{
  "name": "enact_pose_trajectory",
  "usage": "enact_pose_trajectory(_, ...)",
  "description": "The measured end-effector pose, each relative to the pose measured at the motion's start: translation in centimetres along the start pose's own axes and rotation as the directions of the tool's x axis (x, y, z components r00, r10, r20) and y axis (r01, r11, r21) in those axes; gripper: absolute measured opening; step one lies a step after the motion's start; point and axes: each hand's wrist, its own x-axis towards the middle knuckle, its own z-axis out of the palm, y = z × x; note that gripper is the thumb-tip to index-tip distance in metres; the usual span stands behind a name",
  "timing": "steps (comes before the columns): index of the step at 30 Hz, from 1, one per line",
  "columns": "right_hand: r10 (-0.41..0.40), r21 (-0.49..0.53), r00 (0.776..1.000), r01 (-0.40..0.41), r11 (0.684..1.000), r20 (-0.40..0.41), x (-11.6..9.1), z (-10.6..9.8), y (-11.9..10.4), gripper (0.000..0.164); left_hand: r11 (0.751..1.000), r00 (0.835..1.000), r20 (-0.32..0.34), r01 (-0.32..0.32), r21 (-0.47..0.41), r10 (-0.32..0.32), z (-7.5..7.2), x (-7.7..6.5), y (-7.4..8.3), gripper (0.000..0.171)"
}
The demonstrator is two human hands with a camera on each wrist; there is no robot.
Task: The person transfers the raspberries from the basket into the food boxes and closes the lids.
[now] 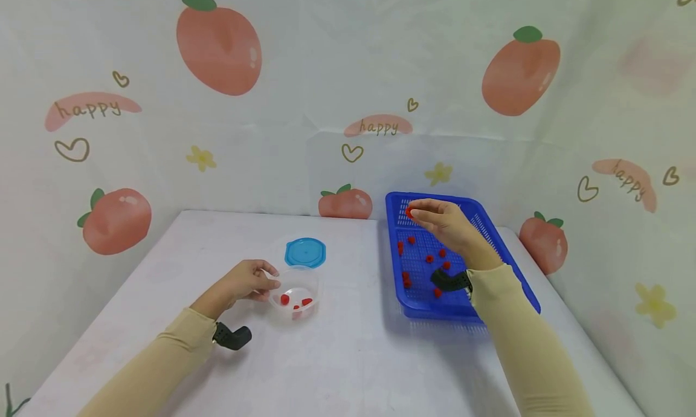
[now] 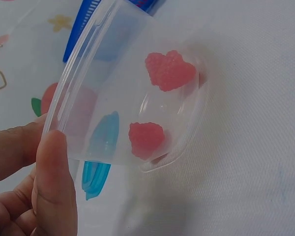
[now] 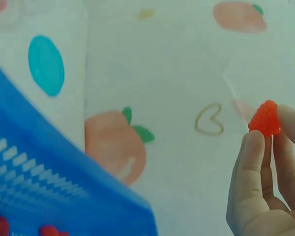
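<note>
My left hand [image 1: 252,280] pinches the rim of a clear plastic container [image 1: 312,279] standing on the table. Several raspberries lie in its bottom; through the wall in the left wrist view I see one raspberry [image 2: 170,70] above another. Over the far part of a blue basket [image 1: 399,287], my right hand [image 1: 447,225] pinches a single raspberry [image 3: 265,119] between thumb and fingertips. More raspberries [image 1: 429,258] are scattered on the basket's floor, some partly hidden by the right wrist and its camera.
A blue lid [image 1: 306,252] lies flat on the white table [image 1: 348,356], just behind the container. The basket stands at the table's right side. Printed white cloth [image 1: 283,103] hangs behind and at both sides.
</note>
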Motion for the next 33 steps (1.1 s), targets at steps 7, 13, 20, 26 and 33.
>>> enact_pose_trajectory(7, -0.012, 0.068, 1.0, 0.01, 0.998, 0.017, -0.5, 2.5, -0.3, 0.01, 1.0, 1.0, 0.002, 0.0, -0.007, 0.0, 0.0, 0.0, 0.0, 0.04)
enact_pose_trajectory(13, -0.03, 0.099, 0.998, 0.025, 0.995, 0.049, -0.8, 5.2, -0.2, 0.011, 1.0, 1.0, 0.001, 0.0, -0.014, 0.0, 0.0, 0.1, -0.1, 0.04)
enact_pose_trajectory(20, -0.028, 0.183, 0.995, 0.01, 0.983, 0.097, -1.2, 8.8, 0.8, 0.016, 1.0, 1.0, -0.003, 0.009, -0.014, -0.01, -0.1, 0.2, -0.1, 0.039)
enact_pose_trajectory(26, -0.019, 0.16, 0.991, -0.002, 0.987, 0.129, -1.4, 11.6, 2.2, 0.013, 1.0, 1.0, 0.012, -0.003, -0.009, 0.003, -0.1, 0.1, -0.1, 0.04)
enact_pose_trajectory(33, 0.003, 0.13, 0.988, -0.023, 0.991, 0.155, -1.0, 14.0, 4.2, 0.021, 1.0, 1.0, 0.009, -0.006, -0.011, 0.007, -0.1, 0.0, -0.1, 0.04)
